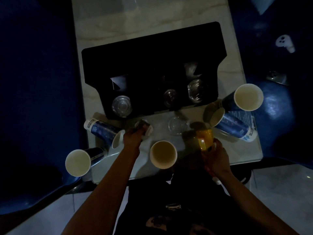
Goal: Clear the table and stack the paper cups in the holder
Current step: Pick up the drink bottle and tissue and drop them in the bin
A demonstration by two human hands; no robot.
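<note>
A black cup holder (152,61) stands on the pale table (152,17), with clear plastic cups and lids in its front slots. Several blue paper cups lie around it: upright ones at the front left corner (77,162), the front middle (163,154) and the right edge (248,97), and tipped ones at the left (105,132) and right (232,124). My left hand (135,135) is closed on a small crumpled pale object (146,128). My right hand (215,156) grips a yellow-orange container (205,136).
A clear plastic lid (177,127) lies flat on the table between my hands. Dark blue seats (33,82) flank the table on both sides. A white controller-like object (284,42) rests on the right seat. The scene is dim.
</note>
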